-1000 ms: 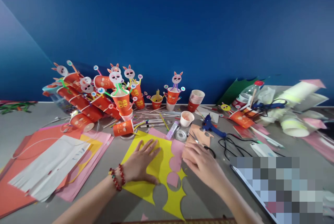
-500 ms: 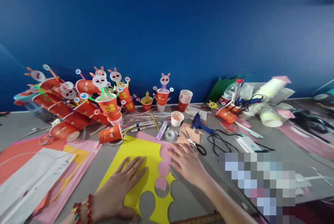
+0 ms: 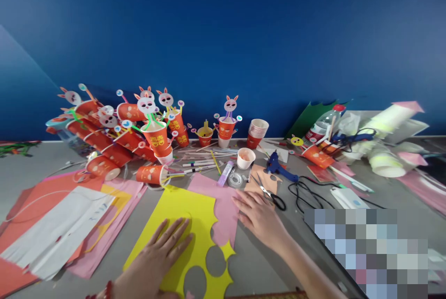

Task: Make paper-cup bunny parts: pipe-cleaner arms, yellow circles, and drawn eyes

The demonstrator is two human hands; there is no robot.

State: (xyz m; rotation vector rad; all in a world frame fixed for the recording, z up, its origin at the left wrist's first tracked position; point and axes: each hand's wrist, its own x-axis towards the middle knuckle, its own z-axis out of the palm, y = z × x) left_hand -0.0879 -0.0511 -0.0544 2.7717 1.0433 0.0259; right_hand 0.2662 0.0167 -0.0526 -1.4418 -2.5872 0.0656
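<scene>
My left hand [image 3: 156, 252] lies flat with spread fingers on a sheet of yellow paper [image 3: 195, 211]. Round holes and scalloped cuts run along the right side of that sheet, and grey table shows through its holes. Partly beneath the yellow sheet lies a pink sheet [image 3: 226, 208], sticking out at its top and right. The outstretched fingertips of my right hand [image 3: 261, 222] rest on the pink sheet's right edge. Scissors [image 3: 270, 194] with black handles lie just beyond my right hand, partly over a peach paper piece [image 3: 256, 180] with cut-outs.
Red paper cups with rabbit faces [image 3: 155, 136] crowd the back left. Behind my hands are a tape roll [image 3: 235, 178], a white cup [image 3: 245, 159] and stacked cups [image 3: 258, 134]. A blue glue gun [image 3: 278, 169] and its black cable lie right. Coloured paper [image 3: 21, 238] covers the left.
The pink sheet has slid away from me under the yellow one; pink no longer shows through the lower holes. My right hand moved with it. The whole view has shifted slightly left.
</scene>
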